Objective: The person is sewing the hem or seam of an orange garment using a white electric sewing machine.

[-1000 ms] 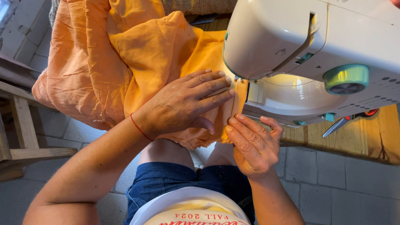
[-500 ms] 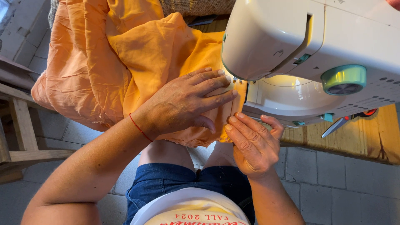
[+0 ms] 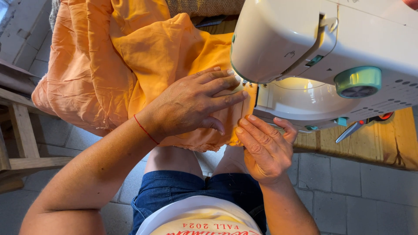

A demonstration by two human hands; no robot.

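Note:
A big piece of orange fabric [image 3: 122, 65] is bunched up to the left of a white sewing machine [image 3: 331, 48]. My left hand [image 3: 191, 102] lies flat on the fabric, fingers spread and pointing at the needle area under the machine's head. A thin red thread circles that wrist. My right hand [image 3: 263, 148] pinches the near edge of the fabric just in front of the machine's base. The needle itself is hidden behind the machine head.
The machine stands on a wooden table [image 3: 383, 143]. Scissors with an orange handle [image 3: 361, 124] lie on it under the machine's right side. A wooden frame [image 3: 19, 135] stands at the left. Grey paving tiles [image 3: 348, 191] cover the floor below.
Both hands stay where they were on the fabric. The view has shifted slightly, and nothing else has visibly moved.

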